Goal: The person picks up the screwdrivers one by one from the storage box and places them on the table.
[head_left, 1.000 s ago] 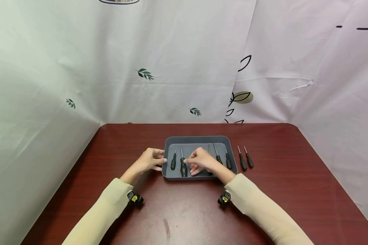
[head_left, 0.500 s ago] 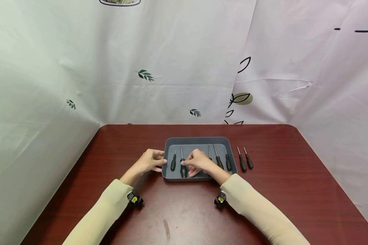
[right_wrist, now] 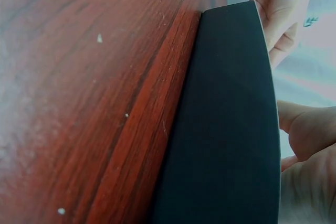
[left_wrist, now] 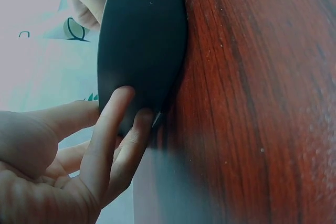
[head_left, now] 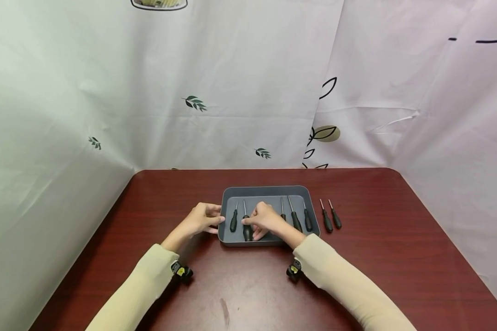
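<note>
A grey rectangular tray (head_left: 269, 191) lies on the table with several black-handled screwdrivers in it. My left hand (head_left: 199, 218) holds the tray's left side, the thumb over the rim. In the left wrist view, fingers (left_wrist: 107, 140) of that hand press the dark outer wall (left_wrist: 147, 35). Inside the tray, my right hand (head_left: 267, 218) grips the handle of a large screwdriver (head_left: 248, 234), second from the left, its thumb lying across the handle. A smaller screwdriver (head_left: 234, 222) lies left of it. The right wrist view shows mostly the tray's front wall (right_wrist: 226, 108), which hides the fingertips.
Right of my right hand, the tray holds a partly covered screwdriver (head_left: 283, 215), a longer one (head_left: 296, 221) and another (head_left: 308, 222). Two small screwdrivers, one (head_left: 327, 222) beside the other (head_left: 336, 220), lie on the red-brown table (head_left: 377, 239). White printed cloth (head_left: 248, 82) surrounds the table.
My right hand has shifted slightly left, and its thumb has moved across the large screwdriver's handle. The left hand keeps its place on the tray. The view has tilted slightly.
</note>
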{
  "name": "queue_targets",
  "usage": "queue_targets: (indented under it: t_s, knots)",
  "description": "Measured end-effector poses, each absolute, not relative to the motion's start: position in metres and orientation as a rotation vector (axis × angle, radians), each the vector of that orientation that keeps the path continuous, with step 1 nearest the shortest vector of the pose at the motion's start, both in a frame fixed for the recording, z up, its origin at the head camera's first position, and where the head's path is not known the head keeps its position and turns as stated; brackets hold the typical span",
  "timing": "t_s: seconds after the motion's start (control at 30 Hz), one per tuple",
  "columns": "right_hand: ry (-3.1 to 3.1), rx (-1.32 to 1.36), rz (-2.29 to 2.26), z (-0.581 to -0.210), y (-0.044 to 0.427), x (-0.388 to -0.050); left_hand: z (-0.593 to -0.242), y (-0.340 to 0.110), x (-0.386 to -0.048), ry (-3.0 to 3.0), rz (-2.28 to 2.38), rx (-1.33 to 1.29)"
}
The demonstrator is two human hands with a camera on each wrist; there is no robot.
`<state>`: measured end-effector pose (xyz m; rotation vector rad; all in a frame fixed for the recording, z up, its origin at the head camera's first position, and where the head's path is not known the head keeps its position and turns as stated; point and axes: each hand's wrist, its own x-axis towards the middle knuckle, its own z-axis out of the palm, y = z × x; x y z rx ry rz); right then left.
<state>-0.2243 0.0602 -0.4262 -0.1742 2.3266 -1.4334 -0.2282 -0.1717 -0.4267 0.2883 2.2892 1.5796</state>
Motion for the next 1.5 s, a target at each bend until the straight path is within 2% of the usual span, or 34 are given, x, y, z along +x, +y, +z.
queue_targets:
  t_s: [0.93, 1.5]
  knots:
    - [2.5, -0.188, -1.315, -0.427, 0.049, -0.226, -0.427, -0.172, -0.228, 2.288, 1.581, 0.263]
    - [2.372, -0.161, -1.422, -0.424, 0.056, -0.228, -0.427, -0.173, -0.228, 2.287, 1.574, 0.282]
